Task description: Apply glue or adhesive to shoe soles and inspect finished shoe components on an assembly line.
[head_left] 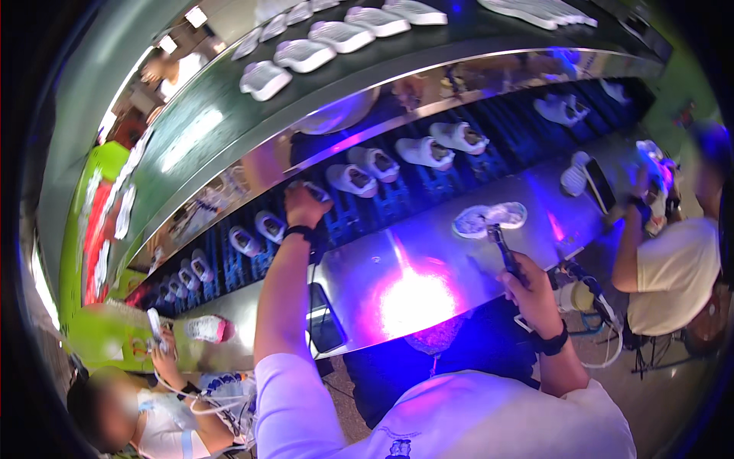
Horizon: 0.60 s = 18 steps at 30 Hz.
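My left hand reaches out to the dark-blue slatted conveyor. Its fingers are closed over a light-coloured shoe there, mostly hidden under the hand. In my right hand is a brush with a dark handle, its tip down at a white shoe sole. That sole lies on the metal bench, its tread or inner face not clear. A phone with a dark screen lies under my left forearm.
More white shoes sit along the conveyor. Grey shoes line the green upper belt. A bright purple-white glow covers the bench's middle. Co-workers sit at left and right; near the right one lie a phone and a sole.
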Each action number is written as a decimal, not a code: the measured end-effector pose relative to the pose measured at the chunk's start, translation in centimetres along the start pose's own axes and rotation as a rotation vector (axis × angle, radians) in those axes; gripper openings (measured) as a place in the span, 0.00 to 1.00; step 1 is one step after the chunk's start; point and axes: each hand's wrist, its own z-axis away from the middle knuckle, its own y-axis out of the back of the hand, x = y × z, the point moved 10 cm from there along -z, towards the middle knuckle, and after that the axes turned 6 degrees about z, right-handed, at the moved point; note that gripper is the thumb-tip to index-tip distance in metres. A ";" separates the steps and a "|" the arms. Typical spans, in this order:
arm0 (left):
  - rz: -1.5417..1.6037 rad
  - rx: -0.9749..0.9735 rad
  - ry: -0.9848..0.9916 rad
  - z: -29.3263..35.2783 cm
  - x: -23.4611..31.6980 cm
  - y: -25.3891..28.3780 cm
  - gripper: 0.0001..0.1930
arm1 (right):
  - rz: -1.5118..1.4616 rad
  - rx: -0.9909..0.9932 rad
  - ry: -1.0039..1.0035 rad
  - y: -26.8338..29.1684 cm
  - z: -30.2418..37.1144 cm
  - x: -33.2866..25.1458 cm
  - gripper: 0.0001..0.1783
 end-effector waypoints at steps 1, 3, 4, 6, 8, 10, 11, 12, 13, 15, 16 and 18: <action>0.068 0.066 -0.027 1.4 0.3 1.1 0.50 | 0.020 0.021 -0.003 0.6 0.3 0.1 0.23; 0.182 0.036 -0.158 4.8 3.7 2.4 0.47 | 0.032 0.040 -0.019 1.9 1.0 1.5 0.22; 0.240 0.010 -0.182 7.5 6.1 4.1 0.46 | 0.047 0.033 -0.021 2.3 1.4 2.0 0.22; 0.420 -0.094 -0.347 13.8 8.7 4.8 0.46 | 0.050 0.014 -0.047 2.2 1.3 2.8 0.21; 0.514 -0.308 -0.504 20.7 13.2 5.9 0.47 | -0.003 0.002 -0.035 1.6 1.2 3.2 0.23; 0.412 -0.451 -0.597 26.8 15.8 5.9 0.45 | -0.038 -0.023 -0.032 0.7 1.2 2.7 0.24; 0.353 -0.427 -0.588 28.3 17.2 6.4 0.43 | -0.083 -0.043 -0.009 0.2 1.1 2.2 0.25; 0.289 -0.402 -0.573 29.8 18.0 6.7 0.40 | -0.072 -0.060 -0.016 0.0 1.1 1.9 0.25; 0.230 -0.358 -0.569 30.4 18.3 6.8 0.39 | -0.047 -0.070 0.027 -0.1 1.3 0.8 0.26; 0.105 -0.333 -0.529 30.6 18.5 5.4 0.40 | -0.064 -0.127 0.058 -0.1 2.0 -1.2 0.27; -0.012 -0.362 -0.480 30.3 17.9 3.7 0.41 | -0.054 -0.151 0.063 -0.3 2.4 -1.9 0.27; -0.009 -0.319 -0.472 29.6 18.2 3.3 0.40 | -0.015 -0.146 0.102 0.0 3.1 -3.4 0.28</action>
